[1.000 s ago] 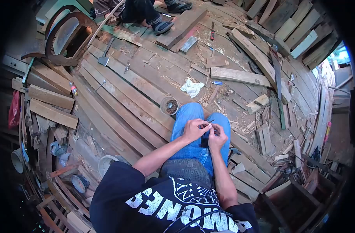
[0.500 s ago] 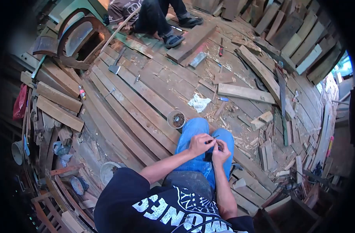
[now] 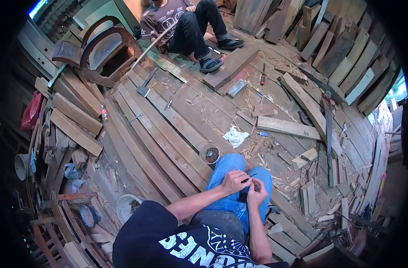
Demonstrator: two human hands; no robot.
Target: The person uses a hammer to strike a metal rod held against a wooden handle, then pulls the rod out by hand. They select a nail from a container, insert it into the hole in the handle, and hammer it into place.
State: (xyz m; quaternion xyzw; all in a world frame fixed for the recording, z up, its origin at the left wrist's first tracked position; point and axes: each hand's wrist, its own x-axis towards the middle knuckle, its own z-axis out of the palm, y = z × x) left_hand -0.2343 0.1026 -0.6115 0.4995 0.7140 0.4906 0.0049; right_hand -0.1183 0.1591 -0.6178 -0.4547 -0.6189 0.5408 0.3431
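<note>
My left hand (image 3: 234, 182) is closed, its thumb and fingers pinched at a small dark piece (image 3: 245, 180) too small to name. My right hand (image 3: 257, 194) is closed close beside it, fingertips meeting the left ones at a thin dark tip (image 3: 252, 175). What the right fingers grip is hidden. Both hands are held just above my knees in blue jeans (image 3: 224, 167). By my left knee stands a clear tub (image 3: 209, 154) with small brownish bits and a shiny round piece inside.
Long planks (image 3: 141, 134) lie to the left. Ahead are a white cloth (image 3: 235, 136), a blue-handled tool (image 3: 263, 134), a hatchet (image 3: 143, 91) and a thick beam (image 3: 230, 69). Another person (image 3: 186, 31) sits beyond. A handsaw (image 3: 327, 118) and leaning boards (image 3: 346, 58) are at right.
My view has tilted up, so the floor and things appear lower and further right, and more of the other person shows. My hands stay together over my knees with fingers slightly shifted.
</note>
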